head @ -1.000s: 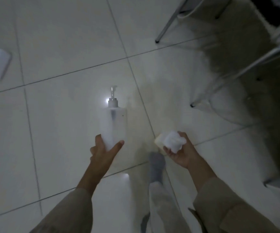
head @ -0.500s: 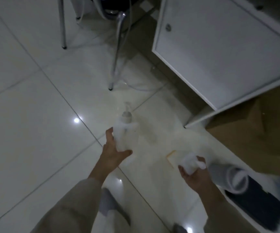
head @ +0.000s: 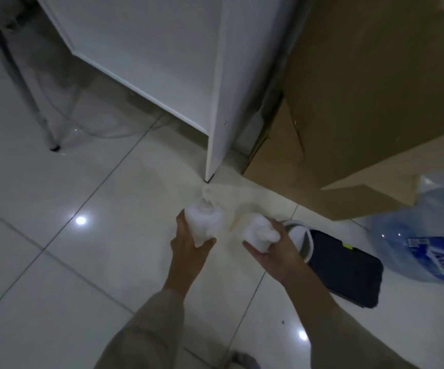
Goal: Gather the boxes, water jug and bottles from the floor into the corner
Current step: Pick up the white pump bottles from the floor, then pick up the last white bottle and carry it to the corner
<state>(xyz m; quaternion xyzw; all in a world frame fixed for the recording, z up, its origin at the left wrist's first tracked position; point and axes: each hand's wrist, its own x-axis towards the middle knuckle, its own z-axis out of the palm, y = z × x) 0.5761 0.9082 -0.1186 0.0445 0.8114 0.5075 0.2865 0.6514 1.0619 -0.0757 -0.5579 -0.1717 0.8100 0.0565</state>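
Observation:
My left hand (head: 188, 243) grips a white pump bottle (head: 206, 222) by its lower body, nozzle pointing away from me. My right hand (head: 276, 251) holds a smaller white bottle (head: 259, 231) with a yellowish end. Both are held above the tiled floor near the corner. A large brown cardboard box (head: 362, 102) stands at the right. A blue water jug (head: 423, 235) lies at the far right edge. A dark flat box (head: 346, 275) rests on the floor just right of my right hand, with a white roll-shaped item (head: 299, 235) at its near end.
A white cabinet (head: 162, 62) stands on thin legs at the top centre, its corner foot just beyond the bottles. A metal chair leg (head: 47, 129) and a thin cable sit at the left. Open tiled floor (head: 55, 262) spreads to the left.
The view has swung right toward the corner; the cabinet, cardboard box and water jug are now close. Both hands have carried their bottles forward, nearer to each other.

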